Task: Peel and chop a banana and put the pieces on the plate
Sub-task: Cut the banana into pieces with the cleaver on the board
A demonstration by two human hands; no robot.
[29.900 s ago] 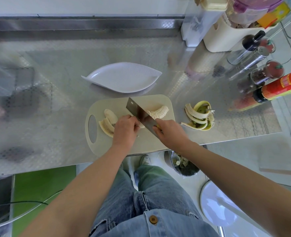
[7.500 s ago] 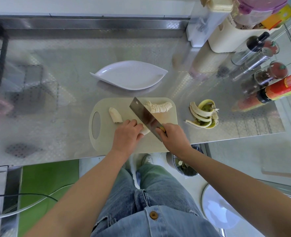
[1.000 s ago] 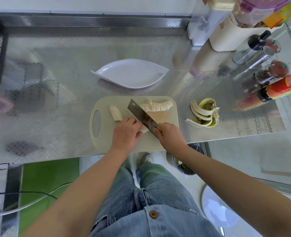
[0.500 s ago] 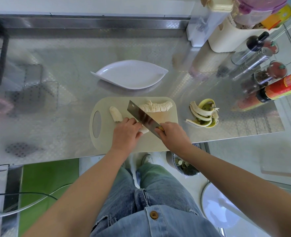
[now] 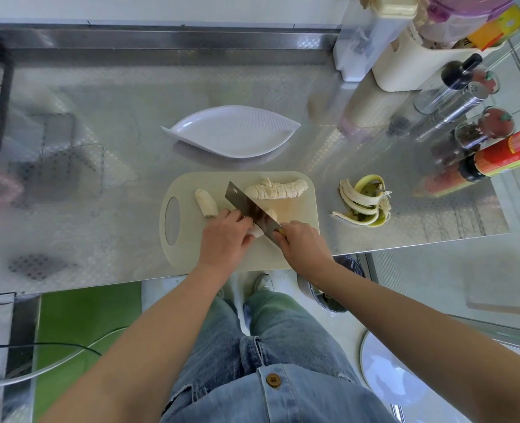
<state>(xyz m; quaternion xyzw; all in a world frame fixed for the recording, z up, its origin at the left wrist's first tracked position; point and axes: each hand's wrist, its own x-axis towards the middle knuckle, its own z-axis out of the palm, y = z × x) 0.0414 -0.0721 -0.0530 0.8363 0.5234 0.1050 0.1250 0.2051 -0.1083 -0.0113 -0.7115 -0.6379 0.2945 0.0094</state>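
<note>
Presently, a pale beige plastic cutting board with an oval handle hole [image 5: 185, 248] is seen lying at the front edge of the stainless-steel worktop [image 5: 99, 178], about midway along it. A peeled banana piece [image 5: 257, 232] is held down on the board's near half by the left hand [image 5: 223, 239], whose fingers are curled over it. A steel cleaver with a rectangular blade [image 5: 249, 210] is gripped by the right hand [image 5: 303, 247], whose fingers are wrapped around the handle, most of which is hidden. The blade is set aslant across the banana piece, right beside the left fingertips. A curved row of cut banana slices [image 5: 278, 189] is laid along the board's far edge, towards its right corner, and a short uncut banana stub [image 5: 206, 203] is found beside the handle hole. A white leaf-shaped plate [image 5: 234, 132] is placed just behind the board, towards the back edge of the worktop. A yellow banana peel [image 5: 364, 204] is heaped to the right of the board, near the front edge. Sauce bottles and spice jars [image 5: 454, 96] are grouped along the right edge.
</note>
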